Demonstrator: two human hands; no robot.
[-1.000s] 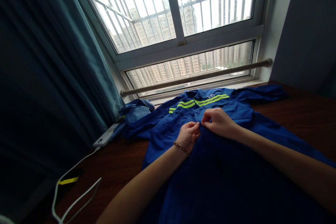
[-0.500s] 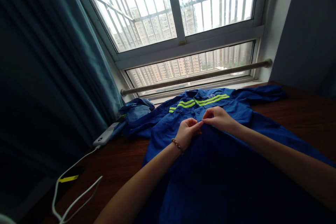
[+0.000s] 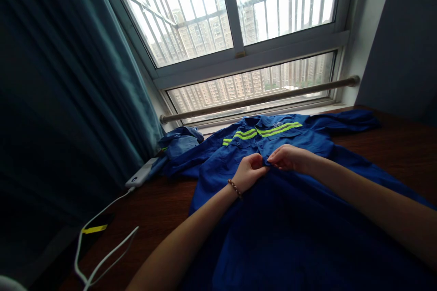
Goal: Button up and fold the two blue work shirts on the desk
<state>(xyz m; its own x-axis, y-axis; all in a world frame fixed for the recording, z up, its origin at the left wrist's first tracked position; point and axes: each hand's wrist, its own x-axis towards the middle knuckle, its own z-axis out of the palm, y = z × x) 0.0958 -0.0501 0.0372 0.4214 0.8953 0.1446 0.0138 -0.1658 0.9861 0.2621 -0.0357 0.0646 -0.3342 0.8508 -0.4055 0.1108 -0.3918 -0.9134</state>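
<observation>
A blue work jacket (image 3: 218, 168) with yellow-green and grey reflective bands across its chest is spread on the dark wooden surface, collar toward the window. My left hand (image 3: 250, 173), with a beaded bracelet at the wrist, pinches the jacket's front edge between thumb and fingers. Close beside it, my right hand (image 3: 288, 158) pinches the same front placket with its fingertips. Both hands meet at the middle of the front, below the bands. Any button between the fingertips is too small or hidden to make out.
Folded blue cloth (image 3: 184, 142) lies at the left by the curtain (image 3: 136, 113). A white power bank (image 3: 141, 173) with a white cable (image 3: 102, 211) sits nearby on the wooden surface (image 3: 164, 209). A metal rail (image 3: 259, 100) crosses before the barred window.
Both hands have come slightly lower on the jacket front, the right hand's fingers now curled more. The whole view has shifted a little, so things appear farther right.
</observation>
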